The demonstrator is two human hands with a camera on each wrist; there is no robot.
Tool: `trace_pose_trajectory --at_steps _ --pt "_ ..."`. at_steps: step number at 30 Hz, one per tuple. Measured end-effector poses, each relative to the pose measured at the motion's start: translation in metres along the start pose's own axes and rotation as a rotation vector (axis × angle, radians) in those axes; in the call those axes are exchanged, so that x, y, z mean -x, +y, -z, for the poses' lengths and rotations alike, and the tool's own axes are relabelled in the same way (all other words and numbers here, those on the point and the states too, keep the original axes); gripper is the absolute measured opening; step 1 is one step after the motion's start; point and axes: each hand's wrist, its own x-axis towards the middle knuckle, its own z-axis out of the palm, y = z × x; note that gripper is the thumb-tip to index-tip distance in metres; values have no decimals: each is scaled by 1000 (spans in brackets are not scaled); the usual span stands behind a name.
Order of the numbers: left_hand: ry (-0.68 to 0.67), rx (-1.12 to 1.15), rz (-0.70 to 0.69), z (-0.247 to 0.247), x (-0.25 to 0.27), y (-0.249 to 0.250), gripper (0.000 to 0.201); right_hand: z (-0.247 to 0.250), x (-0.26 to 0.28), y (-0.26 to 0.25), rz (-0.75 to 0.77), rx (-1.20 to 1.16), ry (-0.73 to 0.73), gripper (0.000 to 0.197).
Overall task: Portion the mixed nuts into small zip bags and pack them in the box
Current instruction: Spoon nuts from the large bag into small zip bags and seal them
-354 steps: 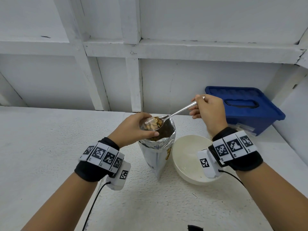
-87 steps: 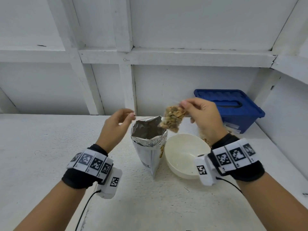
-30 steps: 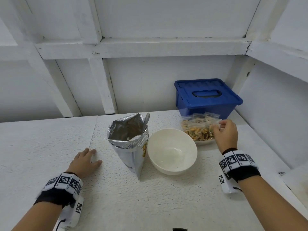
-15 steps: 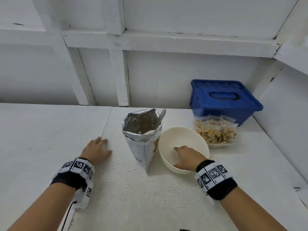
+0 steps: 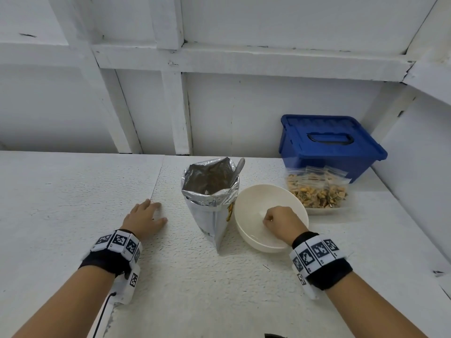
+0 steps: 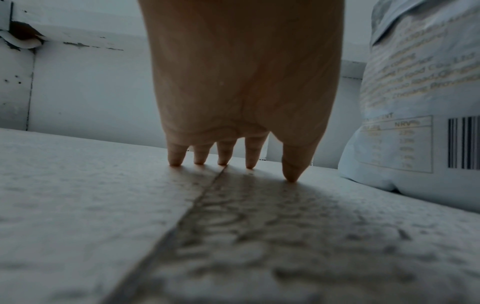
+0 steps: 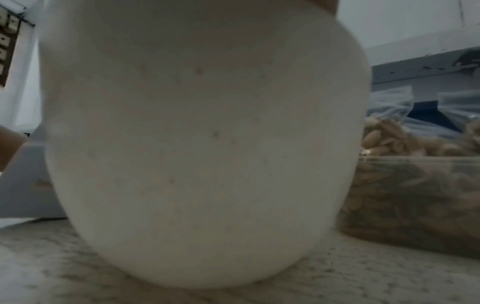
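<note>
The right hand (image 5: 283, 222) is inside the white bowl (image 5: 249, 203), fingers curled toward the bottom — whether it pinches an empty zip bag there cannot be told, since the bowl wall fills the right wrist view. The left hand (image 5: 144, 217) rests spread on the surface (image 5: 73, 191), fingertips (image 6: 176, 160) down, holding nothing. The foil nut bag (image 5: 211, 191) stands open just left of the bowl with the spoon (image 5: 238, 169) in its mouth. Filled zip bags (image 5: 317, 189) lie in a clear tray (image 5: 327, 211) in front of the closed blue box (image 5: 329, 142). Judged step: fetching the next bag for portioning. The next move calls for both hands — one to hold a zip bag open, one to take the spoon.
</note>
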Motion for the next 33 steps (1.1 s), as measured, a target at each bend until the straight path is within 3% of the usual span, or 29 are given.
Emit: trace_pose_trajectory --at_steps 4,10,13,16,19,21,25,28,30,33 --pt "97 163 -68 11 10 9 45 21 13 -5 44 -153 206 16" --pt "526 470 -266 45 50 58 32 63 45 -29 311 -257 561 10" --pt "610 577 -405 66 76 93 28 70 56 -47 461 -319 711 10" --pt "550 643 -548 85 103 126 34 64 60 -66 576 -370 783 11" --pt "339 729 -567 95 119 147 66 52 59 -81 649 -426 809 13" --pt "264 787 -567 94 123 155 76 47 60 -87 684 -448 813 18" --pt "267 955 -556 87 125 159 80 40 61 -94 720 -459 804 21" --pt "257 1028 -582 86 127 156 68 39 61 -95 734 -469 795 19" --pt "279 998 -611 86 126 153 56 40 61 -92 753 -478 757 19" --pt "311 921 -642 87 122 147 54 46 63 -86 741 -518 664 19"
